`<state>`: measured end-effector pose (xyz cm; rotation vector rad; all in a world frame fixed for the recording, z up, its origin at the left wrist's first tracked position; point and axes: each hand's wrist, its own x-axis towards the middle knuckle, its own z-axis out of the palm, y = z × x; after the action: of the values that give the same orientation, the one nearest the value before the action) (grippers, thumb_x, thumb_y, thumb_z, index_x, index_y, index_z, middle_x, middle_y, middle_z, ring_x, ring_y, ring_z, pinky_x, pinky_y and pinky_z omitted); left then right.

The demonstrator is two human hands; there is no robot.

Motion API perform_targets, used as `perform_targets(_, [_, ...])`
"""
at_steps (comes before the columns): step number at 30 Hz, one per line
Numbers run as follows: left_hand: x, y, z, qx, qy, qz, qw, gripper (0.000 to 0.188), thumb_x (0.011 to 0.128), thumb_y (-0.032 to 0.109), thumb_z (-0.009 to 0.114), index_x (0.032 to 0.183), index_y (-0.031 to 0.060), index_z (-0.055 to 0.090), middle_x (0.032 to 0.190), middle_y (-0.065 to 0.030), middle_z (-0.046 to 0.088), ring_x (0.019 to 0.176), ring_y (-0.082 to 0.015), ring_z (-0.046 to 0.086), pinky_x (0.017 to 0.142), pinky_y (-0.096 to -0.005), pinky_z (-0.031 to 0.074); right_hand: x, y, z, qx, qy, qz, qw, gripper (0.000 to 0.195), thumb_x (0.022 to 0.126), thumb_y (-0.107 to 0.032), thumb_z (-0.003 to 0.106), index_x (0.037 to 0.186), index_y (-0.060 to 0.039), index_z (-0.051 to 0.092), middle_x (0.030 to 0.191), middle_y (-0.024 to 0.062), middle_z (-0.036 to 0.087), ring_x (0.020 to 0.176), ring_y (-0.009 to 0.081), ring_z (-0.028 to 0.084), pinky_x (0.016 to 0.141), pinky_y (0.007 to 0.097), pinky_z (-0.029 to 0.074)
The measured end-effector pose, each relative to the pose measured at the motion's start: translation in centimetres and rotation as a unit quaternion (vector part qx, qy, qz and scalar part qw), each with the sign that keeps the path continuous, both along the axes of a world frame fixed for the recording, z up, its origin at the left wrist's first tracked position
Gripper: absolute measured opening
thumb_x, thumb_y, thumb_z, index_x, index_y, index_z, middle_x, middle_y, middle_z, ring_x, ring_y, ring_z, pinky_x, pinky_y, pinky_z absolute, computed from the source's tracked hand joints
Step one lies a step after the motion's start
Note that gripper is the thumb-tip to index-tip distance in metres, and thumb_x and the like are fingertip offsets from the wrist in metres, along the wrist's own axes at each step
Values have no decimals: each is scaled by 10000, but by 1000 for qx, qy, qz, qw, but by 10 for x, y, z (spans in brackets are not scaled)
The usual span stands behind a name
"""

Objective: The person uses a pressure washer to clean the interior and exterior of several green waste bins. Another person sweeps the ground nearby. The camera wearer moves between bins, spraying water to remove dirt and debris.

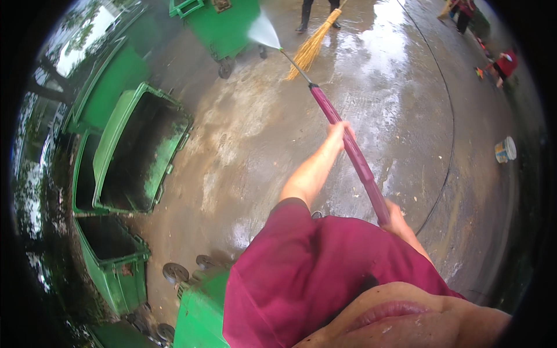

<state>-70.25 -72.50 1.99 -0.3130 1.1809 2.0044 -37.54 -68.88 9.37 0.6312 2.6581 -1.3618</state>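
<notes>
A long maroon pressure-washer lance (357, 156) slants from lower right to upper left across my view. My left hand (341, 132) grips its middle, and my right hand (394, 215) holds its rear end near my waist. From the metal tip a fan of water spray (265, 31) spreads against a green wheeled waste bin (226, 30) at the top. Just right of the tip stands the straw head of a broom (317, 45), on the side of a co-worker whose dark boots show.
A black hose (451, 130) curves over the wet concrete on the right. Open green bins (141, 152) stand along the left, another bin (200, 313) lies close below. A white bucket (505, 150) is far right. More co-workers (504, 65) are at the upper right.
</notes>
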Motion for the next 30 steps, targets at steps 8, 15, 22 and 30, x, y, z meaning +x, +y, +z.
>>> perform_targets(8, [-54,-29,47,75,-22,21,997,219,837,138,634,906,-16,493,703,-146,588,613,-296,621,593,-467,573,-86,11,14,54,46,47,996,271,709,-34,607,977,-21,574,830,222,618,817,359,629,726,391,475])
perform_targets(15, [-119,-89,49,71,-60,49,994,117,862,123,568,836,33,497,621,-70,499,529,-220,525,544,-432,497,-153,-30,18,15,71,90,993,293,663,-36,619,951,-23,562,788,179,605,749,307,601,710,392,469])
perform_targets(22, [-151,-103,42,71,-88,71,991,84,853,91,533,858,30,476,611,-83,486,527,-245,520,551,-449,494,-193,-23,15,34,40,129,990,297,629,-29,598,923,-13,557,754,178,591,751,330,605,711,394,470])
perform_targets(30, [-221,-73,92,134,-17,66,989,98,831,116,529,777,45,488,563,-84,478,516,-256,511,554,-455,482,-254,3,32,130,60,85,986,248,646,-5,593,891,-29,566,729,78,597,705,205,595,683,339,479])
